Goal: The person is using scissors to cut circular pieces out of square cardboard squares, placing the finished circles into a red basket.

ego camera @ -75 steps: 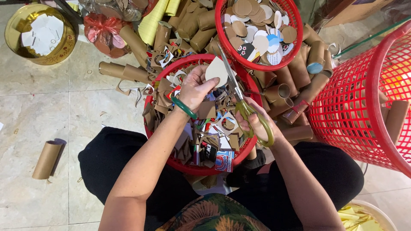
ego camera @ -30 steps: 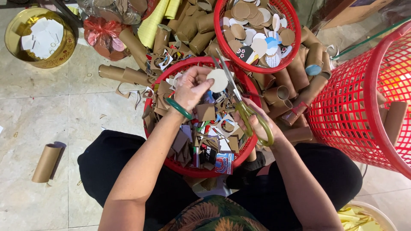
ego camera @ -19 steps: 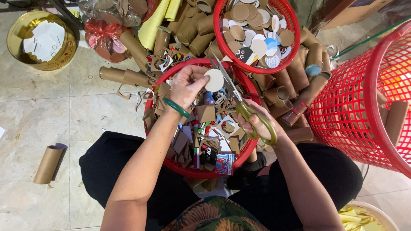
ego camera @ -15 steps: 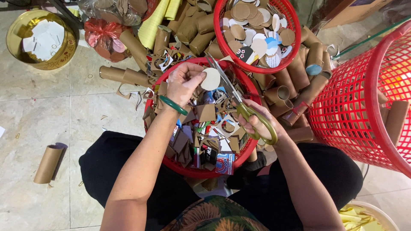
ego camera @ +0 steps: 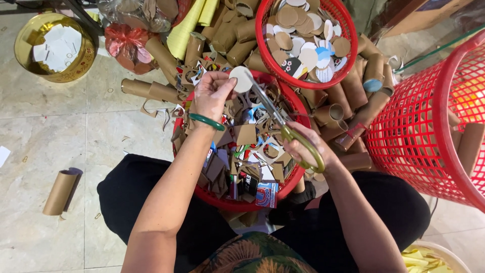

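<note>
Item: round white card disc [ego camera: 241, 79], upper centre of the frame, pinched at its edge by the left hand [ego camera: 211, 96], fingers closed on it above a red basket [ego camera: 230, 203] of card scraps. Scissors [ego camera: 283, 124], yellow-green handles, gripped by the right hand [ego camera: 308, 151], blades meeting the disc's right rim. Handling note: turn the disc into the blades, short cuts, fingertips clear. Adjacent: second red basket [ego camera: 262, 60] of finished discs, cardboard tubes [ego camera: 161, 55], tall red mesh bin [ego camera: 419, 126].

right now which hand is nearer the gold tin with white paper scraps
Left. The left hand pinches a card disc over the scrap basket, nearer the gold tin; the right hand, holding scissors, is farther away.
</note>
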